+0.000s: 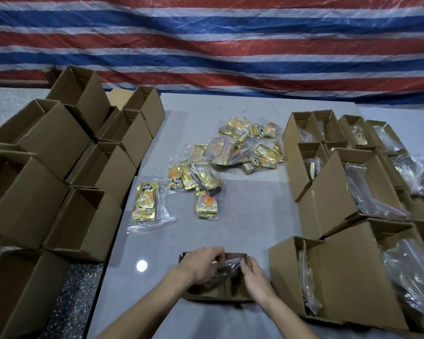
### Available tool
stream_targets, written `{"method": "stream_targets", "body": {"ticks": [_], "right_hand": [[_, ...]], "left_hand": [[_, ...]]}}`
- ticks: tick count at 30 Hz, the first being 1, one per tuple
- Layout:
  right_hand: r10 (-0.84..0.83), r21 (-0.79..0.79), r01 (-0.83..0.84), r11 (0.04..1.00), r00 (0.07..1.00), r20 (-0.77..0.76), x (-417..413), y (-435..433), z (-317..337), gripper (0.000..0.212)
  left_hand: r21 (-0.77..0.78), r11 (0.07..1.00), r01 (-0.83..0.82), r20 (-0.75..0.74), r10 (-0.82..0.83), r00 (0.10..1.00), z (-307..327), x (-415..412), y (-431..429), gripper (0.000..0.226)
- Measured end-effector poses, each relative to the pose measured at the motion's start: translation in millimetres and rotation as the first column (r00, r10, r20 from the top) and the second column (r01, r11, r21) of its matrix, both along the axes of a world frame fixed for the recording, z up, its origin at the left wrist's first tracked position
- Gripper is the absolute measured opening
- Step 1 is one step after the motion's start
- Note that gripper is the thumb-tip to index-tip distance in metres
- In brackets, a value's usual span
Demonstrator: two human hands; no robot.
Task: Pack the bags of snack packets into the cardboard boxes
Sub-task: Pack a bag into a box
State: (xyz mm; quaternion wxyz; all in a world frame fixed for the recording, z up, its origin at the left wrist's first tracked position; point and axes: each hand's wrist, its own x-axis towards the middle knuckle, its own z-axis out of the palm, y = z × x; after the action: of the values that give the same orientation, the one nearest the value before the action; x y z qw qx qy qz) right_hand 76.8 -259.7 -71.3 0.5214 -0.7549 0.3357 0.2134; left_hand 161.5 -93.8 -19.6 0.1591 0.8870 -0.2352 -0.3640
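At the bottom centre of the head view, an open box (215, 293) sits on the grey counter (250, 216). Both hands reach into it: the left hand (201, 265) and the right hand (256, 277) have their fingers curled around a clear bag (230, 264) lying in the box's mouth. More bags of gold packets lie mid-frame: one (146, 204) at centre left, one (206, 204) just right of it, and a heap (252, 145) above. Empty boxes (59, 155) crowd the left edge; boxes with bags inside (352, 192) fill the right. A striped tarp (211, 40) spans the top.
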Motion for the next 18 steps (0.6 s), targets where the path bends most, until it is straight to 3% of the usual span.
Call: {"method": "stream_targets", "body": {"ticks": [6, 9, 10, 12, 14, 16, 18], "right_hand": [[-0.055, -0.02, 0.055, 0.998, 0.998, -0.006, 6, 5, 6, 0.031], [-0.09, 0.013, 0.091, 0.996, 0.996, -0.021, 6, 6, 8, 0.025], [-0.09, 0.007, 0.09, 0.996, 0.996, -0.028, 7, 6, 9, 0.022], [-0.069, -0.032, 0.068, 0.997, 0.997, -0.042, 6, 6, 7, 0.019], [-0.051, -0.065, 0.048, 0.997, 0.998, -0.044, 5, 7, 6, 0.021], [-0.016, -0.09, 0.012, 0.996, 0.999, -0.04, 5, 7, 5, 0.022], [-0.012, -0.085, 0.008, 0.996, 0.999, -0.048, 7, 8, 5, 0.017]], "left_hand": [[0.165, 0.98, 0.113, 0.193, -0.145, 0.971, -13, -6, -18, 0.035], [0.158, 0.983, 0.089, 0.187, -0.119, 0.975, -22, -14, -20, 0.031], [0.124, 0.99, 0.071, 0.145, -0.089, 0.985, -23, -13, -20, 0.03], [-0.035, 0.997, -0.071, -0.088, 0.067, 0.994, -22, -7, -18, 0.032], [-0.138, 0.973, -0.186, -0.302, 0.138, 0.943, -23, -2, -13, 0.039], [-0.095, 0.988, -0.121, -0.219, 0.098, 0.971, -25, -1, -6, 0.04], [0.028, 0.999, -0.047, 0.005, 0.047, 0.999, -29, -4, -2, 0.034]]}}
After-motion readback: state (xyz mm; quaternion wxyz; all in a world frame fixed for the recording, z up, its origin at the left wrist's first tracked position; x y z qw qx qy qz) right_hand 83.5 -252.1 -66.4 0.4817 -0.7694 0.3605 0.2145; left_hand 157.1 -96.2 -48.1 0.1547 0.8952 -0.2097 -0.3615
